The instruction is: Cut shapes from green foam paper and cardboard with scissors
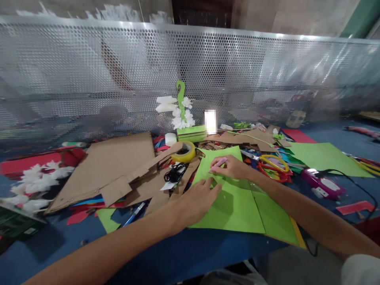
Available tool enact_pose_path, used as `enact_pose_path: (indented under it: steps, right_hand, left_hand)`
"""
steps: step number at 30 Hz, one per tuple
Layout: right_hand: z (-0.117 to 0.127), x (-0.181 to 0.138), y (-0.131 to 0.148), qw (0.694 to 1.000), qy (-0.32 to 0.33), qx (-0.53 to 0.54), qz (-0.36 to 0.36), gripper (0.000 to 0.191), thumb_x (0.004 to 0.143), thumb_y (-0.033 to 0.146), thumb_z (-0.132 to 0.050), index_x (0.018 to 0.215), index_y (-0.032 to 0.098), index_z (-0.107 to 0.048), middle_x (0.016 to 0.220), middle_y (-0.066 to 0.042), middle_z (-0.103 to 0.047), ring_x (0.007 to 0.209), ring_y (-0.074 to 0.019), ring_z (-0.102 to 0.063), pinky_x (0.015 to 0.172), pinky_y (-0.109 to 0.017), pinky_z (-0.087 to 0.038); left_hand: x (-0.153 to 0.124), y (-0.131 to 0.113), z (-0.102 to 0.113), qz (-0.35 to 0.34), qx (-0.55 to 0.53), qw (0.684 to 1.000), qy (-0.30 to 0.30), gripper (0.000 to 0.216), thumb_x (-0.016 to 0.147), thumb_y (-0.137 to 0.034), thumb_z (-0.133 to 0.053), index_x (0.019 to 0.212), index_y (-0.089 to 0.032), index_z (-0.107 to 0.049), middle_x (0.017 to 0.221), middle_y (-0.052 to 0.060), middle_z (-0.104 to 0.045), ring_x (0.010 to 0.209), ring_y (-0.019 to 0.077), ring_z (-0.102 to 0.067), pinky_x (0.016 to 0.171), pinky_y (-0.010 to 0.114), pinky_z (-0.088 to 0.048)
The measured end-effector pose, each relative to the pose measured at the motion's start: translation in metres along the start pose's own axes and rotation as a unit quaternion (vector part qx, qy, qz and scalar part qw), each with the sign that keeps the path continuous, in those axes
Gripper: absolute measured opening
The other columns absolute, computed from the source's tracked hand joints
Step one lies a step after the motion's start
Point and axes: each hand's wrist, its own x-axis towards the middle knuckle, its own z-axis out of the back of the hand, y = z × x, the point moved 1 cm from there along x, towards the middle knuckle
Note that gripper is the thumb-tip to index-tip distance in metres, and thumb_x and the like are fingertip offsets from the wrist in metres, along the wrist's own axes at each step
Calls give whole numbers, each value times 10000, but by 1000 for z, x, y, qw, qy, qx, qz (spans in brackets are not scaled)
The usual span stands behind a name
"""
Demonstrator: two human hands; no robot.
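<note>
A sheet of lime-green paper (234,211) lies before me with another green sheet (274,215) beside it at the right. My left hand (197,202) rests on the sheet's left part, its fingers bent and slightly apart, holding nothing that shows. Just above it, my right hand (233,168) pinches a short pink pen-like stick (220,162); its lower end comes down near the paper. Whether it touches the sheet, I cannot tell.
Left lie large brown cardboard (118,158), yellow tape (185,153), black cord (175,172) and a blue cutter (134,214). Right are scissors (274,163) and a purple glue gun (323,184) with a trailing cable. A green stand with white flowers (181,118) is behind; perforated metal (208,71) backs the table.
</note>
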Motion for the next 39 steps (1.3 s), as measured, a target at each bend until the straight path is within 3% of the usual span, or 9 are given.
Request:
enact_pose_path:
  steps: [4, 9, 13, 17, 22, 26, 31, 39]
  right_hand:
    - [0, 1, -4, 999, -46, -22, -13, 342, 964, 473, -645, 943, 162, -784, 707, -21, -700, 536, -118, -455, 520, -265, -294]
    - [1, 1, -6, 1000, 7, 15, -9, 364, 957, 502, -653, 944, 168, -797, 771, -34, -724, 545, -119, -472, 524, -271, -314]
    - [3, 3, -11, 999, -39, -3, -26, 360, 954, 493, -660, 987, 160, -793, 761, -36, -719, 587, -136, -510, 551, -269, -337]
    - [4, 4, -16, 1000, 1, 4, -20, 355, 958, 494, -657, 1002, 173, -804, 756, -30, -722, 575, -130, -514, 544, -259, -346]
    - [5, 5, -21, 998, -28, 34, -46, 389, 941, 508, -672, 1059, 155, -785, 814, -60, -757, 636, -161, -624, 573, -254, -431]
    - [6, 6, -20, 999, -8, 20, -30, 398, 934, 532, -678, 1016, 162, -799, 779, -52, -752, 602, -156, -610, 539, -249, -427]
    - [6, 6, -24, 996, -31, 64, -62, 404, 922, 537, -693, 1060, 170, -788, 896, -84, -796, 705, -195, -709, 587, -264, -540]
    - [3, 9, -30, 993, -45, 88, -60, 393, 922, 528, -702, 1058, 171, -792, 887, -87, -794, 693, -192, -713, 566, -279, -588]
  left_hand:
    - [0, 0, 2, 2, 4, 1000, 4, 695, 765, 122, -491, 1407, -141, -462, 1427, 233, -552, 1242, 333, -598, 1005, 454, -534]
    - [0, -1, 5, 5, -4, 1000, 7, 668, 772, 126, -489, 1393, -120, -489, 1403, 231, -561, 1220, 340, -609, 998, 456, -536]
    - [0, -2, 5, 2, 5, 1000, 7, 676, 771, 130, -463, 1400, -117, -479, 1428, 234, -556, 1262, 342, -589, 1032, 473, -522]
    - [0, -2, 4, -1, 10, 1000, 1, 621, 787, 115, -456, 1355, -134, -497, 1406, 220, -572, 1216, 319, -606, 1003, 440, -527]
    - [0, 0, 3, -2, 0, 1000, -7, 629, 789, 128, -459, 1365, -123, -494, 1421, 234, -558, 1241, 328, -595, 1031, 454, -513]
    - [0, 1, 2, -5, -6, 1000, 1, 672, 794, 119, -473, 1425, -115, -462, 1432, 240, -546, 1274, 355, -574, 1026, 470, -516]
    - [1, 3, 1, -3, -12, 1000, -6, 659, 795, 116, -479, 1405, -134, -483, 1408, 226, -560, 1249, 349, -591, 1017, 460, -518]
    - [3, 3, -3, -12, 9, 1000, -23, 622, 797, 111, -480, 1369, -131, -500, 1389, 224, -578, 1210, 333, -607, 991, 448, -535]
